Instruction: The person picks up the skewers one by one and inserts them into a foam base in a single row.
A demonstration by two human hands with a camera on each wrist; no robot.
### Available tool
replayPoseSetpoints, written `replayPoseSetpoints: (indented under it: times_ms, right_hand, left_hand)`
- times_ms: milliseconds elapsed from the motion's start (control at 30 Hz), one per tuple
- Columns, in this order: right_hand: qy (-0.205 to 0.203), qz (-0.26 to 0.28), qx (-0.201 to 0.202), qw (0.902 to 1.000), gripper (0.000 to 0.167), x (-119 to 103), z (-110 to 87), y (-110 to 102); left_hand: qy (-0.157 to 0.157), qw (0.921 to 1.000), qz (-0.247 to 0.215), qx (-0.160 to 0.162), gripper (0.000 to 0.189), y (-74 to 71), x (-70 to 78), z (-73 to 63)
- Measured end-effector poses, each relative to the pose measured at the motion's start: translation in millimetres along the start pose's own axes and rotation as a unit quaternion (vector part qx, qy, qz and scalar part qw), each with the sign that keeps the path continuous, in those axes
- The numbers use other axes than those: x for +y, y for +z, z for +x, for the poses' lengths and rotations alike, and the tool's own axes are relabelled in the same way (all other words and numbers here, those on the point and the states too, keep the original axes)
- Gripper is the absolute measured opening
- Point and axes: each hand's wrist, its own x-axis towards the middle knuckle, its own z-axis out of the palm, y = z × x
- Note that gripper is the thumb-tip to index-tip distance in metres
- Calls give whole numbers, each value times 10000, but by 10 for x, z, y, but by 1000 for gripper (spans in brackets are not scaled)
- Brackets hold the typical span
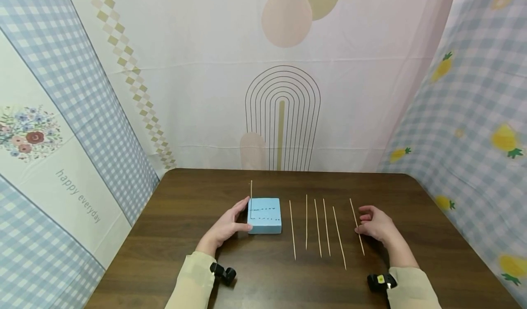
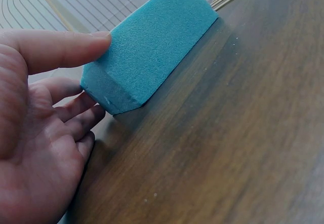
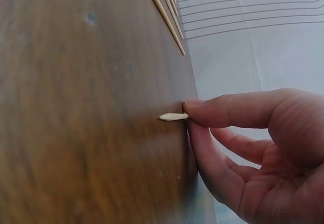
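A light-blue foam block [image 1: 265, 229] with rows of small dark marks on top lies on the table. My left hand [image 1: 224, 229] holds it by its left side; in the left wrist view the thumb [image 2: 86, 49] presses against the block's face [image 2: 157, 41]. One thin wooden skewer [image 1: 251, 190] stands upright in the block near its left edge. Over to the right, my right hand [image 1: 375, 224] pinches another skewer [image 1: 361, 245] between thumb and index finger. Its pointed end [image 3: 172, 116] pokes out from the fingertips in the right wrist view.
Several loose skewers [image 1: 317, 226] lie roughly side by side on the brown wooden table [image 1: 321, 290], between the block and my right hand. A patterned cloth [image 1: 197, 94] hangs behind the table, with checked cloths at both sides.
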Motion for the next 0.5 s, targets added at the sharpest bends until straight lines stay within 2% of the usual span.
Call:
replayPoseSetpoints:
  times_ms: [500]
  right_hand:
    - [1, 57, -43, 10000, 77, 11, -2, 0]
  left_hand:
    - [22, 10000, 77, 43, 99, 5, -1, 9]
